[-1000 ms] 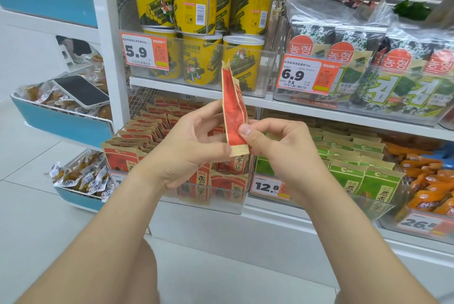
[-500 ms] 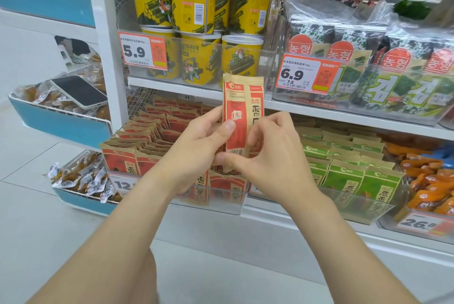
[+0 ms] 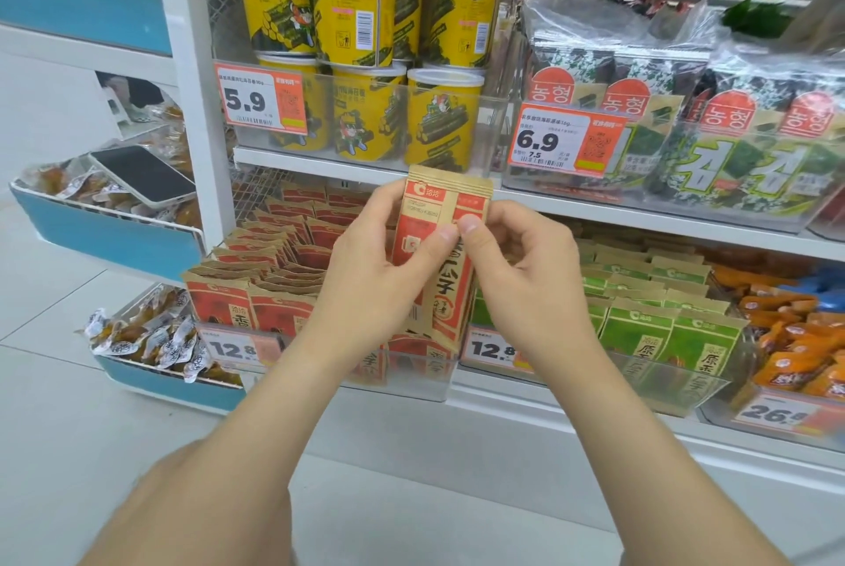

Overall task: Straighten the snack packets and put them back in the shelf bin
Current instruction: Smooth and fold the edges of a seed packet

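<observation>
1. Straightening is seemingly underway: left hand (image 3: 366,291) is gripping the red packet (image 3: 441,204) upright, just above the shelf bin (image 3: 430,385).
2. Right hand (image 3: 532,291) is pinching its front face.
3. Next move is probably calling for lowering it upright into that bin.

Shop, price tags (image 3: 265,99), stocked snack shelves (image 3: 640,218)

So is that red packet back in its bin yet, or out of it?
Out. The left hand and right hand pinch the red packet roughly upright, above the clear bin of matching packets.
</observation>
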